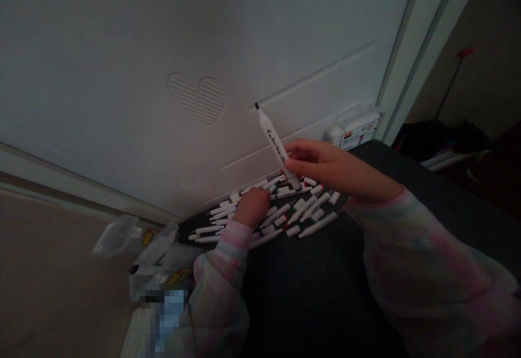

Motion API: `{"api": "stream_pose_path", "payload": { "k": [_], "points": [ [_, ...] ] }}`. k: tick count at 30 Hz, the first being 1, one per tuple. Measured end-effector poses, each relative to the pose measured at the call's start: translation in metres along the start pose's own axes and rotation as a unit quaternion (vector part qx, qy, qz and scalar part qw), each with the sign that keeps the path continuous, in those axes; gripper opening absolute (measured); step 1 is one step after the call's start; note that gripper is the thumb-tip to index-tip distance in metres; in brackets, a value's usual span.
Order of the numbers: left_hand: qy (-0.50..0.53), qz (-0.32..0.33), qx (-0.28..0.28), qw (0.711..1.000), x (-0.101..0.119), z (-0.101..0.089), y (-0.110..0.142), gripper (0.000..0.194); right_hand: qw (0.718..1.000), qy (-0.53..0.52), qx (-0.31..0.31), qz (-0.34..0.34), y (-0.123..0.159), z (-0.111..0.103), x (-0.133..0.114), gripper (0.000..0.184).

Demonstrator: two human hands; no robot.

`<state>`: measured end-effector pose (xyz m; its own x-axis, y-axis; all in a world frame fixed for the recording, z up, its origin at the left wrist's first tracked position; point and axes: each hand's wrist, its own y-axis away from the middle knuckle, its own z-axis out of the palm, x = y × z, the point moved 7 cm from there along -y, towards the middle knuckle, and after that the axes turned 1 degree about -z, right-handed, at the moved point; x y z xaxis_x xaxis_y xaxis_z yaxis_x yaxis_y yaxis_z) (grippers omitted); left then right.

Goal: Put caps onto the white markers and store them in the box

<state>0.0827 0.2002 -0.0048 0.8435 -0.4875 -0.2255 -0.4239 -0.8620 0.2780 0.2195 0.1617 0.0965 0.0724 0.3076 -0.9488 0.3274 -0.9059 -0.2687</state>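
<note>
- Pastel striped sleeves, the right sleeve and the left sleeve, lie nearest to the camera, on the near side of the pile of markers.
- Right hand is above the pile and pinches one white marker near its lower end; this marker leans, dark nib upward, in front of the white door.
- Left hand is lowered onto the pile; its fingertips are hidden, so I cannot tell whether it holds something.
- To handle the marker well, I think the pinch should stay light but steady, and the exposed nib should be kept from the sleeves and the door.
- Short caps lie among the pile, so the left fingers should feel carefully there.
- Right of the pile, a clear box stands on the dark table; it seems to contain white markers.
- Left of the pile is clear plastic packaging; its content is too dim to tell.
</note>
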Motion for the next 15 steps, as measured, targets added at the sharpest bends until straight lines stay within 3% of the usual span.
{"api": "stream_pose_path", "payload": {
  "k": [5, 15],
  "points": [
    [0.002, 0.001, 0.021, 1.000, 0.0014, -0.0014, -0.0039, 0.031, 1.000, -0.006, -0.002, -0.003, 0.0002, 0.0005, -0.0008, 0.024],
    [-0.010, -0.014, -0.017, 1.000, -0.0048, 0.0049, 0.0013, 0.031, 1.000, -0.019, 0.003, 0.005, 0.0017, -0.0005, -0.0038, 0.024]
  ]
}}
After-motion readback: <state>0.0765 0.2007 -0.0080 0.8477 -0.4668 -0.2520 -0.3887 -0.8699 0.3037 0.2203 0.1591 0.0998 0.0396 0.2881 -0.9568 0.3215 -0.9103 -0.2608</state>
